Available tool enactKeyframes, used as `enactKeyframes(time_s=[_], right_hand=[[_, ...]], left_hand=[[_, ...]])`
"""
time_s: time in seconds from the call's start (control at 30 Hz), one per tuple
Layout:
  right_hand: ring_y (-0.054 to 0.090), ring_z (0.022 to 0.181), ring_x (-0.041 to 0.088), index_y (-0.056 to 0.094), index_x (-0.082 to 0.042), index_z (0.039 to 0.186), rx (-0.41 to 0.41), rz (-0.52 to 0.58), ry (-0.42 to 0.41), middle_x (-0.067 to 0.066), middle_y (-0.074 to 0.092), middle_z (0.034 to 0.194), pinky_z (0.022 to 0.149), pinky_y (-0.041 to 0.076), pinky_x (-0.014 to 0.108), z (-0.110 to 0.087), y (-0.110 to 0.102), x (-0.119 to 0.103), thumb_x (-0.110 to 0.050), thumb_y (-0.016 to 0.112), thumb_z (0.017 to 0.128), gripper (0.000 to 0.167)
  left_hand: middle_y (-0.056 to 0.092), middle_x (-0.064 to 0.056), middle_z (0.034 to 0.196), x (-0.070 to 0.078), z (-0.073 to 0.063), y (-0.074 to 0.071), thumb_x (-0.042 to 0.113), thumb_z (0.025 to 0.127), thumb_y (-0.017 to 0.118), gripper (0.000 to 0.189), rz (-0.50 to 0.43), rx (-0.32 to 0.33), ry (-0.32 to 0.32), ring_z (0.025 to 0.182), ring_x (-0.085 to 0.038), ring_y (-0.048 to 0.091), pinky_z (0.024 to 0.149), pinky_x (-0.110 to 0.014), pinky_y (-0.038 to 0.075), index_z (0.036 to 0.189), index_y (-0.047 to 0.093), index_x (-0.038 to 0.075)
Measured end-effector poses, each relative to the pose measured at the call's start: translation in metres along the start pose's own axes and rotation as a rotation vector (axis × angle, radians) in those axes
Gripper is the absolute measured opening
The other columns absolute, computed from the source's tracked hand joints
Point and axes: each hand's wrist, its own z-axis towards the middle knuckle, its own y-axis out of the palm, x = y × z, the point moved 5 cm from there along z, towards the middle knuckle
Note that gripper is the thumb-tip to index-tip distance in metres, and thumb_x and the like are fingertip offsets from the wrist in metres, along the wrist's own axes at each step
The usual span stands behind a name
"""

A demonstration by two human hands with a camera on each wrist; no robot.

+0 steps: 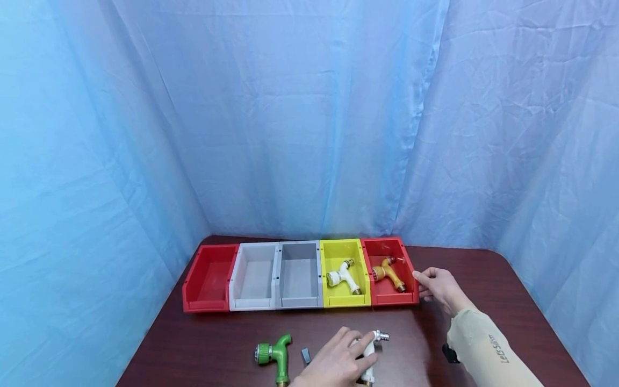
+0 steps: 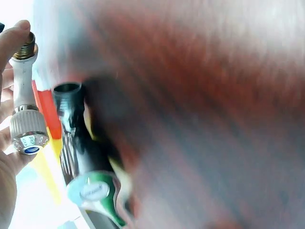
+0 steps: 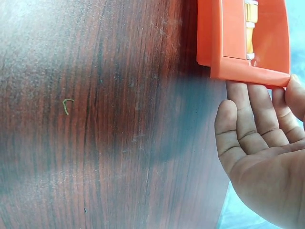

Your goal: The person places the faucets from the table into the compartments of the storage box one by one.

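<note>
My left hand (image 1: 336, 357) grips a white tap (image 1: 369, 359) near the table's front; in the left wrist view, the fingers lie around this white tap (image 2: 24, 88), with the thumb by its brass threaded end. My right hand (image 1: 442, 290) holds the side rim of the right-hand red bin (image 1: 394, 298), thumb on the rim and fingers against the outer wall. Inside that bin lies a yellow-orange tap (image 1: 388, 274). Left of my left hand is a green tap (image 1: 279, 355). A small grey piece (image 1: 306, 355) shows between them, mostly hidden by the hand.
The bins stand in a row: another red bin (image 1: 208, 305), a white bin (image 1: 253, 304), a grey bin (image 1: 299, 302) and a yellow bin (image 1: 345, 301) with a white tap (image 1: 344, 277) in it. Blue curtains (image 1: 290, 134) surround the dark wooden table (image 1: 217, 344).
</note>
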Motion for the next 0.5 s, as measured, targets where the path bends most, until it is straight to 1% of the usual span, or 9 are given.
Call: enactKeyframes(time_s=[0.07,0.13,0.2,0.27,0.37,0.4,0.5], right_hand=[[0.066,0.079,0.024,0.059,0.004,0.110,-0.003,0.000,-0.001,0.013,0.067,0.093,0.080,0.062,0.041,0.000,0.000,0.000,-0.032,0.062,0.104,0.036],[0.066,0.079,0.024,0.059,0.004,0.110,-0.004,0.001,0.001,0.013,0.067,0.093,0.080,0.062,0.041,0.000,0.000,0.000,-0.032,0.062,0.104,0.036],[0.066,0.079,0.024,0.059,0.004,0.110,-0.004,0.002,0.001,0.013,0.067,0.093,0.080,0.062,0.041,0.000,0.000,0.000,-0.032,0.062,0.104,0.036],[0.066,0.078,0.023,0.059,0.004,0.109,-0.001,0.002,0.000,0.013,0.067,0.093,0.079,0.062,0.040,0.000,0.000,0.000,-0.032,0.062,0.104,0.036],[0.066,0.078,0.023,0.059,0.004,0.108,0.001,0.002,-0.007,0.012,0.067,0.091,0.077,0.062,0.039,0.000,0.000,0.000,-0.032,0.062,0.103,0.036],[0.066,0.077,0.023,0.059,0.004,0.108,0.001,0.002,-0.008,0.012,0.067,0.091,0.077,0.062,0.038,0.000,0.000,0.000,-0.032,0.062,0.103,0.036],[0.066,0.077,0.023,0.059,0.004,0.108,0.001,0.002,-0.011,0.012,0.067,0.091,0.076,0.062,0.038,-0.001,0.001,-0.001,-0.032,0.062,0.104,0.036]], left_hand=[[0.049,-0.004,0.153,-0.003,-0.001,-0.005,0.066,0.097,0.053,0.058,0.012,0.050,-0.016,0.122,-0.014,0.052,0.106,-0.034,0.046,0.138,0.063,0.027],[0.049,-0.005,0.153,-0.007,-0.002,-0.010,0.067,0.095,0.056,0.059,0.029,0.084,-0.035,0.124,-0.016,0.051,0.108,-0.036,0.046,0.136,0.063,0.026],[0.051,-0.007,0.152,-0.011,-0.003,-0.016,0.068,0.090,0.064,0.062,0.059,0.143,-0.048,0.124,-0.019,0.053,0.107,-0.038,0.047,0.133,0.064,0.024],[0.051,-0.008,0.152,-0.016,-0.005,-0.020,0.068,0.086,0.069,0.063,0.081,0.183,-0.068,0.125,-0.020,0.053,0.108,-0.040,0.046,0.131,0.066,0.023],[0.053,-0.010,0.151,-0.024,-0.009,-0.027,0.067,0.082,0.074,0.066,0.112,0.250,-0.091,0.124,-0.021,0.055,0.109,-0.041,0.046,0.129,0.068,0.021],[0.053,-0.010,0.151,-0.027,-0.010,-0.028,0.067,0.082,0.075,0.066,0.116,0.261,-0.103,0.125,-0.021,0.055,0.110,-0.041,0.046,0.129,0.069,0.021],[0.055,-0.011,0.149,-0.035,-0.013,-0.034,0.065,0.079,0.078,0.067,0.131,0.322,-0.122,0.125,-0.023,0.057,0.110,-0.045,0.047,0.129,0.070,0.020]])
